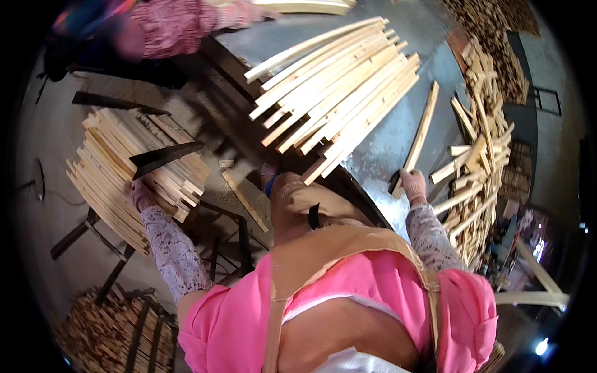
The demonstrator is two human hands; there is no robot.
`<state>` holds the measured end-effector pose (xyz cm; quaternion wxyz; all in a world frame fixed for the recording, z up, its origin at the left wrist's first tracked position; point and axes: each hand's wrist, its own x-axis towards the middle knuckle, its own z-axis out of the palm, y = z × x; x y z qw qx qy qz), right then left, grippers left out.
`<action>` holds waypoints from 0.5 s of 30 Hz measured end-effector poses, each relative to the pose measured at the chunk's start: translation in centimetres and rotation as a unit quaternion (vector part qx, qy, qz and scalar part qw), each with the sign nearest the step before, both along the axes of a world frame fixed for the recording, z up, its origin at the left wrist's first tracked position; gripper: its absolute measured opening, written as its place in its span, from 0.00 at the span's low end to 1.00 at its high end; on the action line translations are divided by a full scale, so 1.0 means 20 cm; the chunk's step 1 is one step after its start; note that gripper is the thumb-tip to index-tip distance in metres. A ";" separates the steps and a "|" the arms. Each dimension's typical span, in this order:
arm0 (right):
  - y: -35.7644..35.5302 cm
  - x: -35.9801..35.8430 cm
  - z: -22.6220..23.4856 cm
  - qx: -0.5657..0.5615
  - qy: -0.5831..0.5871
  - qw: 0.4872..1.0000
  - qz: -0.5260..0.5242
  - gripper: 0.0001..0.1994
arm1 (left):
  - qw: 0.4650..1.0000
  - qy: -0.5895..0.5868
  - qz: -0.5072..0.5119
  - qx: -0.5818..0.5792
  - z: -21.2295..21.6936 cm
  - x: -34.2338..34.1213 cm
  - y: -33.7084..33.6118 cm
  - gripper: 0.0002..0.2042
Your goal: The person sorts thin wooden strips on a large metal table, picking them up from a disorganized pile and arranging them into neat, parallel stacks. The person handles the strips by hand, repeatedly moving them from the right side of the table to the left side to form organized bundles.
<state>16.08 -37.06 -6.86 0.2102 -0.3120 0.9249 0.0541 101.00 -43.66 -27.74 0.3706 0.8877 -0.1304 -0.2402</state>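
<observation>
My right hand (413,184), in a pinkish work glove, is closed round the near end of a single wooden strip (424,127). That strip lies lengthwise on the grey metal tabletop (379,149). A small dark piece (393,180) shows beside its near end. On the left, my gloved left hand (140,195) is at the stack of wooden strips (109,180) on a dark metal stand. Its fingers curl at the strips' edge, partly hidden among them. A larger bundle of pale strips (339,87) lies slanted across the table, between my hands and farther away.
Dark metal uprights (165,155) rise by the left stack. A loose pile of strips (476,186) lines the table's right side. Another person's pink sleeve (174,25) reaches in at the far left. A short stick (245,202) leans near my legs; more cut wood (112,329) sits lower left.
</observation>
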 end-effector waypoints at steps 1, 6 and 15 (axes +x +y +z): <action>0.05 -0.02 -0.04 -0.006 0.017 1.000 -0.001 0.29 | 0.997 -0.067 -0.024 0.020 0.05 -0.04 -0.03 0.24; 0.00 0.13 -0.06 -0.054 0.035 0.997 -0.045 0.29 | 0.930 -0.298 -0.173 0.128 0.08 -0.12 0.00 0.21; -0.01 0.40 0.02 -0.157 0.165 0.966 0.121 0.37 | 0.970 -0.152 -0.069 -0.177 0.78 -0.99 0.16 0.18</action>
